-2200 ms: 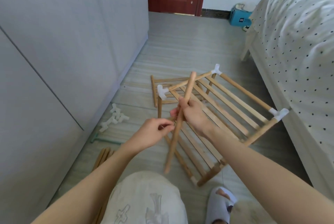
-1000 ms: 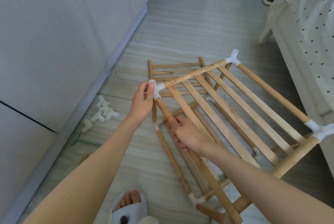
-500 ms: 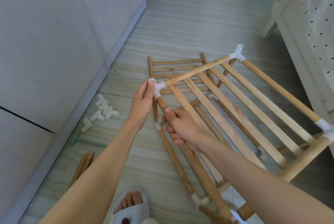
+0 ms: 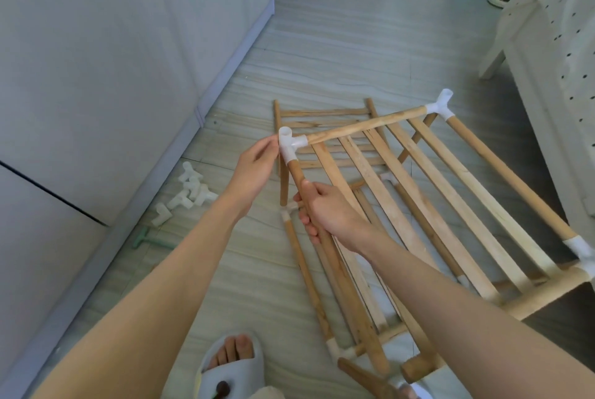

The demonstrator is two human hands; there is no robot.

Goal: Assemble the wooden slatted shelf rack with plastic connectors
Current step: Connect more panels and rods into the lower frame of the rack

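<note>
The dowel [image 4: 335, 266] that was loose in both hands two seconds ago now sits with its top end in the white connector [image 4: 288, 145] at the rack's [image 4: 450, 205] near-left corner, at about 11 o'clock from the right hand. The right hand [image 4: 325, 210] is wrapped shut around the dowel just below that joint. It has crept up toward the connector over the last second. The left hand [image 4: 256, 167] has its fingertips pinched lightly on the connector's outer side, bracing it. Judging by the straight line from dowel into socket, the joint looks seated or nearly so, which would close the upper tier's left side. The dowel's lower end, at 5 o'clock near the slipper [image 4: 230, 366], appears free and probably needs a connector next. Spare connectors [image 4: 190, 192] lie on the floor at 9 o'clock, by the cabinet [image 4: 112, 60].
</note>
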